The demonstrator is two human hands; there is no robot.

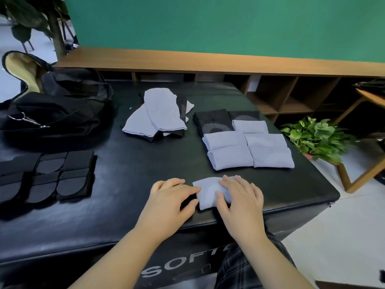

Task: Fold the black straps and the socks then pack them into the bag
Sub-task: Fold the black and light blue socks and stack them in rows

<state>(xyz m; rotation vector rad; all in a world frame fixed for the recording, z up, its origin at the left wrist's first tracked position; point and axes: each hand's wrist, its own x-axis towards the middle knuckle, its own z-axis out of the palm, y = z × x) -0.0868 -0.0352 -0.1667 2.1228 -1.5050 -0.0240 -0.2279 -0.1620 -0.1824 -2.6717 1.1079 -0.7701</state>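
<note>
A folded light-grey sock [210,191] lies near the front edge of the black padded table [145,163]. My right hand [239,197] rests flat on its right half, and my left hand [173,197] touches its left edge with the fingertips. Several folded socks [248,147], light grey and black, are laid in rows at the right. A loose pile of unfolded socks [160,113] sits at the middle back. Folded black straps [45,176] lie in rows at the left. The open black bag [52,107] stands at the back left.
A wooden shelf unit [270,94] runs behind the table under a green wall. A potted green plant [318,138] on a wooden stand sits off the table's right edge. A tall plant stem [56,30] rises at the back left.
</note>
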